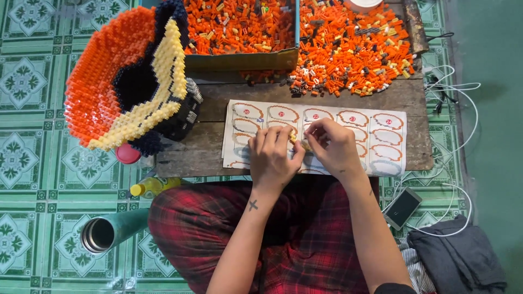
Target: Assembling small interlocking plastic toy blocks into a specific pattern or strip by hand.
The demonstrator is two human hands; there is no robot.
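My left hand [272, 155] and my right hand [332, 147] meet over a white instruction sheet [381, 136] printed with ring-shaped layer diagrams. Between their fingertips is a small cluster of pale yellow bricks [298, 141], pinched from both sides. The sheet lies on a low dark wooden table [207, 147]. A heap of loose orange, yellow and dark bricks [348, 49] covers the table's far side. A large part-built brick model [131, 81] in orange, yellow and dark blue stands at the table's left end.
A cardboard tray [239, 57] holds more orange bricks at the back. On the green tiled floor lie a metal-mouthed green flask [106, 233], a yellow bottle [152, 187], a phone [402, 207] with white cables, and dark folded cloth [455, 256]. Red plaid trousers cover my legs.
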